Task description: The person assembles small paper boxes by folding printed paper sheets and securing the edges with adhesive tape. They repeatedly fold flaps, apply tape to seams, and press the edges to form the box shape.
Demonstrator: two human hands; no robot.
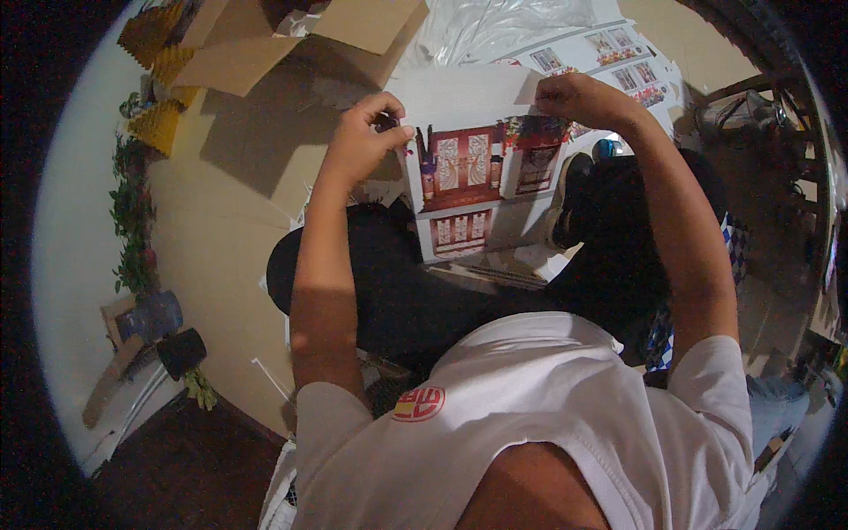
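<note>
Both hands, left [367,137] and right [579,99], pinch shut on the card [477,168] (printed with red doors) at 12 o'clock, box [291,40] at 11.

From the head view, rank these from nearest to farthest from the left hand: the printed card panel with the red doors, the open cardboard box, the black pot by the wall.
1. Printed card panel: pinched at its upper left corner by the left hand.
2. Open cardboard box: up and to the left of the hand, apart from it.
3. Black pot: far down on the left, beside the wall.
</note>
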